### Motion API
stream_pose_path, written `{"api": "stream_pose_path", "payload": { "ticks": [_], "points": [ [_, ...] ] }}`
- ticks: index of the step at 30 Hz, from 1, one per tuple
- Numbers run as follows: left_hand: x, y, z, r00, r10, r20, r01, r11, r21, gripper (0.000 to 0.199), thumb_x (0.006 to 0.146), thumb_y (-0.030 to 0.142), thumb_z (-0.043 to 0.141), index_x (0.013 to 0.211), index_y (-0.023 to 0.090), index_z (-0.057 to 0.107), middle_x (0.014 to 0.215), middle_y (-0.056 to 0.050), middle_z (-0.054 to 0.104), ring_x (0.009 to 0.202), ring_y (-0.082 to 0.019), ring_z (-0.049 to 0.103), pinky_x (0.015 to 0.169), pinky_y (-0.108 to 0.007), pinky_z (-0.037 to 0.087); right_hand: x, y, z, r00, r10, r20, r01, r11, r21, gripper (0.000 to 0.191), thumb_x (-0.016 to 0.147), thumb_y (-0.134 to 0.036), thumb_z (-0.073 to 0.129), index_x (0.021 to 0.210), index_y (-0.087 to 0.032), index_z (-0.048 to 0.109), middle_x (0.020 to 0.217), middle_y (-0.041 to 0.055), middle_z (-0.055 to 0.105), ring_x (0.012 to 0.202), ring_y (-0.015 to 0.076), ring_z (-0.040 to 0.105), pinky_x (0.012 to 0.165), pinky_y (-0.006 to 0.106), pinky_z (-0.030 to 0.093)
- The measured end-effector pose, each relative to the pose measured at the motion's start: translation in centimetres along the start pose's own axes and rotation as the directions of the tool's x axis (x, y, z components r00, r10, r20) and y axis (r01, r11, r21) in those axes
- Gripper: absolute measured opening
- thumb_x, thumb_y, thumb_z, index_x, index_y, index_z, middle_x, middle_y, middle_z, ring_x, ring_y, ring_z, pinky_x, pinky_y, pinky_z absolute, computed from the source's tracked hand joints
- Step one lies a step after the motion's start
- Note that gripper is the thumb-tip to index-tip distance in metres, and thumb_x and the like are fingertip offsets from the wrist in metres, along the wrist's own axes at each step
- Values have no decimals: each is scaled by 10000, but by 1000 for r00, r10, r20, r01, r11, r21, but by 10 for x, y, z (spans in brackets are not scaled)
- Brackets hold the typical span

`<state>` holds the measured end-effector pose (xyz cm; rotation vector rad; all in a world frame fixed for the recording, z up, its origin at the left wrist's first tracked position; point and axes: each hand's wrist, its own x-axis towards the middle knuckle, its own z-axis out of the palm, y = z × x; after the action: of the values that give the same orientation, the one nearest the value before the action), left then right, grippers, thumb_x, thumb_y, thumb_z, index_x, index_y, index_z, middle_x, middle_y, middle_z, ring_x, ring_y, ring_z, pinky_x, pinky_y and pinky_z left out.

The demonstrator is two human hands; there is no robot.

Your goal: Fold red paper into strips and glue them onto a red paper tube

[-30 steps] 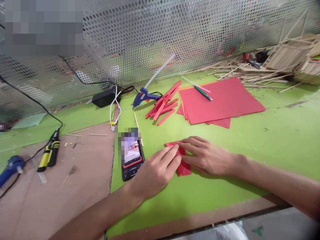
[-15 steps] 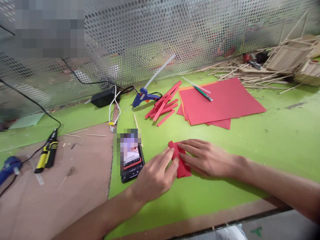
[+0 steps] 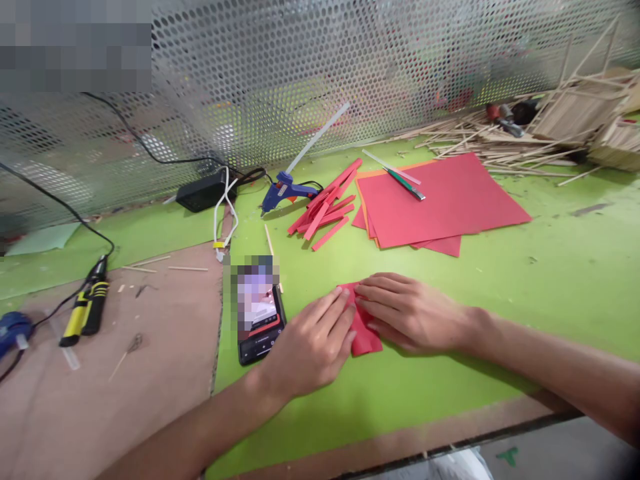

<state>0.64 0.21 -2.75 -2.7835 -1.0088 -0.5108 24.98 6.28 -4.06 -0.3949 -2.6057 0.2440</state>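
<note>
A small folded piece of red paper (image 3: pixel 367 342) lies flat on the green tabletop in front of me. My left hand (image 3: pixel 313 343) rests on its left part, the fingers stretched out and pressing down. From the other side, my right hand (image 3: pixel 403 310) lays its flat fingers over the paper's right part, the fingertips close to those of the left. Both hands cover much of the paper, so its folds are partly hidden. Just left of my left hand is a phone (image 3: pixel 260 337) with its screen lit.
Beyond the hands lie red paper strips (image 3: pixel 325 213), a blue glue gun (image 3: pixel 285 190) and red sheets (image 3: pixel 445 207) with a green-handled craft knife (image 3: pixel 405 183) on top. Thin wooden sticks (image 3: pixel 480 143) pile up at back right. Yellow-black pliers (image 3: pixel 85 310) lie at left, before a perforated metal panel (image 3: pixel 300 60).
The left fingers, earlier bent at the paper's raised left edge, now lie flatter over it, and that edge is pressed down. The right hand stays nearly in place.
</note>
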Motion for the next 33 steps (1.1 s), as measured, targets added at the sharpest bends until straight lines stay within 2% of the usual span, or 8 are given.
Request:
{"api": "stream_pose_path", "payload": {
  "ticks": [5, 15, 21, 33],
  "points": [
    [-2, 0, 0, 1000, 2, 31, -3, 999, 40, 392, 1052, 225, 520, 1289, -15, 721, 1331, -238, 735, 1240, -348, 723, 1034, -465, 638, -1, 0, 0, 1000, 3, 16, -3, 1000, -13, 244, 1039, -194, 541, 1209, -92, 685, 1271, 200, 741, 1181, 318, 706, 1045, 525, 613],
    [0, -6, -3, 997, 20, 69, -18, 1000, -18, 394, 1063, 236, 505, 1306, 2, 709, 1380, -218, 715, 1294, -349, 682, 1065, -474, 598, -1, 1, 1, 1000, -3, -3, 2, 1000, -22, 300, 1044, -202, 534, 1288, -79, 659, 1271, 190, 746, 1165, 315, 714, 1029, 512, 622],
    [0, -5, -2, 996, 30, 81, -30, 1000, 2, 405, 1070, 247, 496, 1316, -2, 699, 1382, -218, 714, 1288, -352, 685, 1055, -471, 585, 1, 2, 0, 1000, -5, -18, 5, 1000, -2, 329, 1030, -188, 556, 1306, -36, 654, 1251, 204, 751, 1169, 317, 719, 1034, 510, 621],
    [-1, -6, -3, 993, 61, 98, -67, 996, 59, 405, 1081, 239, 485, 1347, 6, 680, 1405, -215, 701, 1307, -344, 672, 1075, -459, 561, -1, 4, 0, 1000, -16, -4, 16, 1000, -14, 344, 1044, -203, 539, 1337, -73, 662, 1294, 194, 746, 1206, 314, 716, 1051, 498, 612]
  ]
}}
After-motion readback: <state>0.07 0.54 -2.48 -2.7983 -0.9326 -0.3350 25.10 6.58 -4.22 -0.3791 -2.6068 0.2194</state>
